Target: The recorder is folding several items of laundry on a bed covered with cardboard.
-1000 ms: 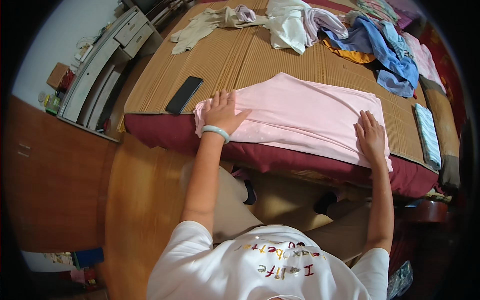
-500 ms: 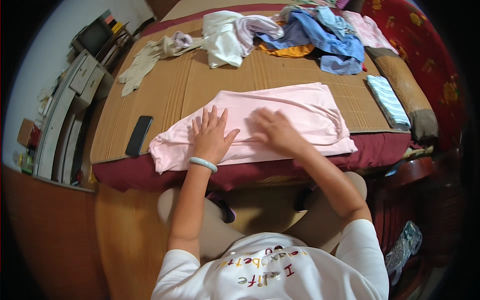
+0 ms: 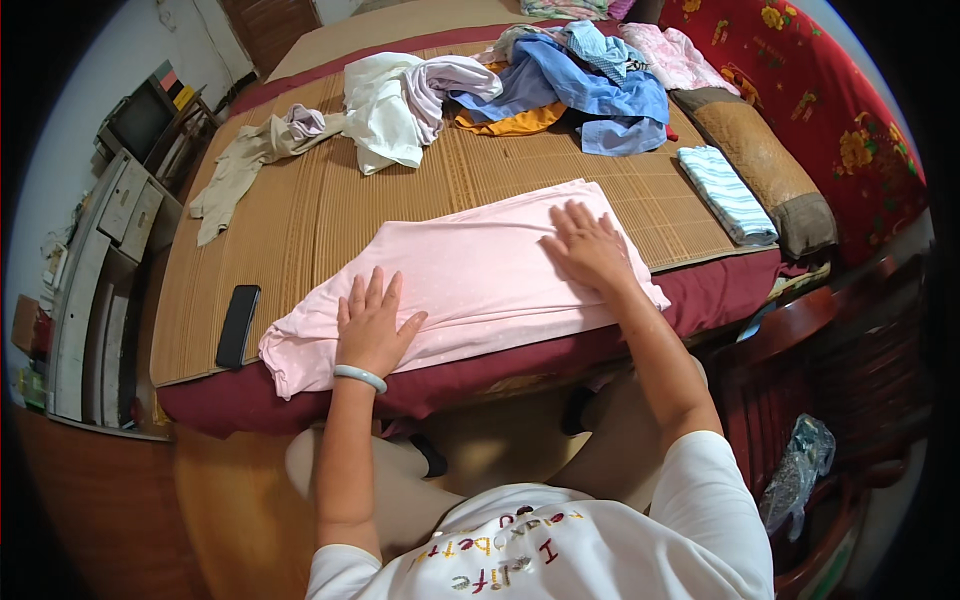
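Note:
A pale pink garment (image 3: 470, 270) lies spread along the near edge of a bed, doubled over into a long shape, its left end gathered in wrinkles. My left hand (image 3: 374, 322), with a pale bangle (image 3: 360, 377) at the wrist, rests flat on its left part, fingers spread. Toward the garment's right end, my right hand (image 3: 588, 246) lies flat on the cloth with the fingers stretched out. Neither hand grips anything. The garment's exact kind cannot be made out.
A black phone (image 3: 238, 326) lies left of the garment on the bamboo mat (image 3: 300, 225). Farther back are a beige garment (image 3: 240, 170), white clothing (image 3: 385, 115) and a blue heap (image 3: 600, 90). A folded striped cloth (image 3: 726, 195) lies at right, above a wooden chair (image 3: 800, 370).
My right hand has swept right across the pink garment and now lies flat near its right end. The cloth looks smoother there. The whole view has shifted a little.

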Tool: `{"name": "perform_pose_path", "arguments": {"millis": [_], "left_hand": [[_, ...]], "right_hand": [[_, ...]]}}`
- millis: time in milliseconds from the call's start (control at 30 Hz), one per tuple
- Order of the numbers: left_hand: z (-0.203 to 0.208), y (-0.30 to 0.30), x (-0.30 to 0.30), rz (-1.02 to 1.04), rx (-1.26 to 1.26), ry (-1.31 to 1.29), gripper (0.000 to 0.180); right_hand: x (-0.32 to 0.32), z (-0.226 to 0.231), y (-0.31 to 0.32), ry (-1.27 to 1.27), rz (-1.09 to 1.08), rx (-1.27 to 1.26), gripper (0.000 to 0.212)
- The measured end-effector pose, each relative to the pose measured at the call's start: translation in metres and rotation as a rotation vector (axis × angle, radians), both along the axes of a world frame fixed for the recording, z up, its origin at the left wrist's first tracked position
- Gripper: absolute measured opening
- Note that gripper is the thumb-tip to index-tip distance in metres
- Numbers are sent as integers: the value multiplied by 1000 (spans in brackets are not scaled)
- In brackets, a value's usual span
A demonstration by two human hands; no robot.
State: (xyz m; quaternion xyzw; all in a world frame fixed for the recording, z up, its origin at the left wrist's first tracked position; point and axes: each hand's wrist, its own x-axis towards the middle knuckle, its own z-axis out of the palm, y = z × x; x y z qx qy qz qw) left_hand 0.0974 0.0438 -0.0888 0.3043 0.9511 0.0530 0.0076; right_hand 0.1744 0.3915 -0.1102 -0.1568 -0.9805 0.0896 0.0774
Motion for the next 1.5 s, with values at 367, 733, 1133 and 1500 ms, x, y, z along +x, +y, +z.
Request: {"name": "perform_pose_path", "arguments": {"millis": [367,733,1133,1500], "left_hand": [[1,2,3,21,-27,-18,74],[-10,-4,0,-26,6,38,72],[8,17,22,-328,328,330,48],[-4,29,21,-388,562,223,13]], "right_hand": [[-5,-2,-41,175,98,-34,58],[20,-20,-35,148,277,83,67],[34,6,-11,127,24,141,58],[40,28,-59,259,616,-189,21]]}}
